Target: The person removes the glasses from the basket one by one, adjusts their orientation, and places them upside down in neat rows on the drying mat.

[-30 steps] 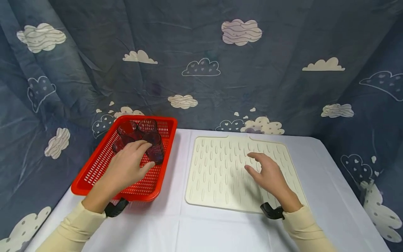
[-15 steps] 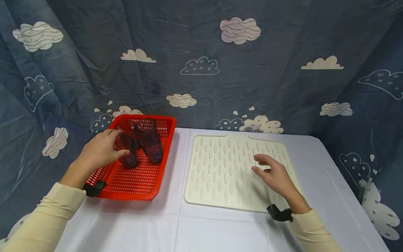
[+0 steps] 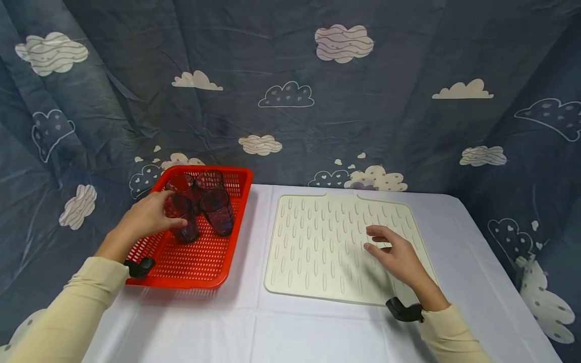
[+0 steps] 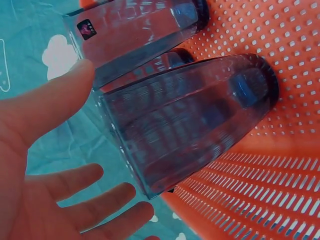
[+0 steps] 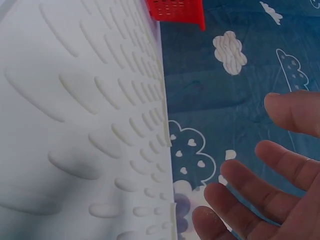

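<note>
Grip slack, your left hand point(image 3: 147, 214) is at the near-left dark translucent tumbler point(image 3: 190, 230), contact unclear, inside the red perforated plastic basket point(image 3: 181, 282); your right hand point(image 3: 397, 254), unclenched, hangs over the cream ribbed mat point(image 3: 313, 252).

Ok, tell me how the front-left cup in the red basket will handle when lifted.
The front-left cup will probably feel stiff, since its see-through walls look hard and hold their shape. It may be slippery, as the sides look shiny. It could tip if nudged: it looks taller than wide and seems to narrow toward its base.
</note>
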`<move>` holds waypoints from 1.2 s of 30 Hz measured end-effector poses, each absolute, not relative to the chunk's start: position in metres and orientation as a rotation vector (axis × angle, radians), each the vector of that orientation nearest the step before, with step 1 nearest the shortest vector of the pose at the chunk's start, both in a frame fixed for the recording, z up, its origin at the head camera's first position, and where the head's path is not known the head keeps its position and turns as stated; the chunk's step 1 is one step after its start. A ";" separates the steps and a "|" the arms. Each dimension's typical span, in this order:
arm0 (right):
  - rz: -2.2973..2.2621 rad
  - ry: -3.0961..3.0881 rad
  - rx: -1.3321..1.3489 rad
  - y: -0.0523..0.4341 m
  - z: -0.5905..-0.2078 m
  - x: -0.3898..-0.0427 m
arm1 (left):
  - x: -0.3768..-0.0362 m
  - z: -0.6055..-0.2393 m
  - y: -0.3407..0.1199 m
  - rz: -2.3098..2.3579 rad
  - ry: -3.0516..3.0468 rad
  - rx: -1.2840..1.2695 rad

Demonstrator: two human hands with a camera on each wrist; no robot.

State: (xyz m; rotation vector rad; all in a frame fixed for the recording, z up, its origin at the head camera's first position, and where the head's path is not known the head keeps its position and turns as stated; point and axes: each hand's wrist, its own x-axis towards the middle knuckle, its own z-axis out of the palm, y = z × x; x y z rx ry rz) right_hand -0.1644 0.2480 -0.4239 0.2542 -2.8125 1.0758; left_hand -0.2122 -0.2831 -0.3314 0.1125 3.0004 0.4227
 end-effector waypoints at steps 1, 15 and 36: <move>1.085 -2.818 0.248 0.248 -0.425 -0.164 | -0.213 -0.333 -0.283 0.427 2.999 0.108; 1.119 -2.850 0.265 0.248 -0.426 -0.164 | -0.221 -0.347 -0.286 0.441 3.023 0.043; 1.130 -2.866 0.282 0.245 -0.426 -0.163 | -0.222 -0.341 -0.276 0.339 2.933 0.040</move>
